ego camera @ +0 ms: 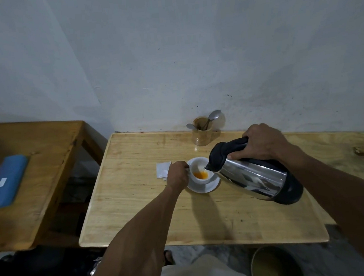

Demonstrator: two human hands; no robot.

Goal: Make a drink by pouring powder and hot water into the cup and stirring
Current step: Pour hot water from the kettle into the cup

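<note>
Cup [199,171] between hands: left hand [177,176] steadies it, right hand [262,142] tips kettle [253,173].

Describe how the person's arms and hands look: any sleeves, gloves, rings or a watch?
Both forearms are bare up to the frame's bottom edge, with no sleeves in view. The left hand and right hand wear no gloves. No watch, bracelet or ring shows, though the dim light hides small details on the fingers.

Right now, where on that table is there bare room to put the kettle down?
Bare wood lies along the table's near edge, and at the far right beyond the kettle. It is crowded around the cup, saucer, packets and spoon holder.
</note>
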